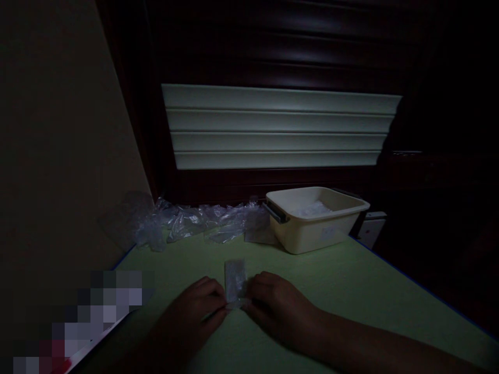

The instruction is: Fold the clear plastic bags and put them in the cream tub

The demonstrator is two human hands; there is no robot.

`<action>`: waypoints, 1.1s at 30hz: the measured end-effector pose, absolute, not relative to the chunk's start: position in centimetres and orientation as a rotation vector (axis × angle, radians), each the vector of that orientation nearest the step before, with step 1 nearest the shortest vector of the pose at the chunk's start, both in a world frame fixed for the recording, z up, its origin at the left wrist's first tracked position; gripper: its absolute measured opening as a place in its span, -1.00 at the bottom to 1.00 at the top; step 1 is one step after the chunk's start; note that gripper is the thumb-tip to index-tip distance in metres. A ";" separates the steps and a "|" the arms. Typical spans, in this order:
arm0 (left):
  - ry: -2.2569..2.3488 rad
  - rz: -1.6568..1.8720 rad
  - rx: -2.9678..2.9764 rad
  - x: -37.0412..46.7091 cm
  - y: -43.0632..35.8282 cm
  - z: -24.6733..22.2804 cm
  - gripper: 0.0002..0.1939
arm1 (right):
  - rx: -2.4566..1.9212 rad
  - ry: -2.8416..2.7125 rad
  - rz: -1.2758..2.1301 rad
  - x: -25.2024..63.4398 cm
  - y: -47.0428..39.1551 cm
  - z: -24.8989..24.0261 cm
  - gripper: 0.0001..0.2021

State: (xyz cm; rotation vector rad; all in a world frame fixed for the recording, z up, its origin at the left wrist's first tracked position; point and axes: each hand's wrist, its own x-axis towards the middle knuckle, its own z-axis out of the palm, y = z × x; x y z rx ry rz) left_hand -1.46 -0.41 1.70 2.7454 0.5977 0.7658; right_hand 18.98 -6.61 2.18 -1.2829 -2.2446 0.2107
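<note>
A small clear plastic bag (235,278) lies upright before me on the green tabletop, its near edge between my two hands. My left hand (198,306) pinches the left corner of that edge between thumb and fingers. On the other side, my right hand (275,306) has its fingers closed on the right corner. The near edge looks folded or bent up a little. Whatever is inside the bag is too dim to make out.
Crumpled clear plastic bags (187,221) line the table's back edge. A cream plastic tub (323,231) with dark handles stands at the back right, with clear plastic inside. Behind it is a white device (372,228). A blurred-out item (105,311) lies at the left edge.
</note>
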 end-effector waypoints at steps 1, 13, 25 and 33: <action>0.630 0.757 2.742 -1.4 -0.4 1.8 -0.82 | -1.293 -2.235 0.215 18.9 -6.5 2.2 -0.90; 0.798 0.841 2.622 -0.5 -0.9 1.4 -0.76 | -1.383 -1.889 0.682 18.6 -6.6 2.5 -0.87; 0.927 0.787 2.773 -0.3 -1.0 1.4 -0.78 | -1.452 -1.979 0.599 18.3 -7.0 2.7 -0.87; 0.742 0.926 2.955 -0.5 -1.3 1.5 -0.85 | -1.346 -2.160 0.316 18.3 -6.6 2.4 -0.95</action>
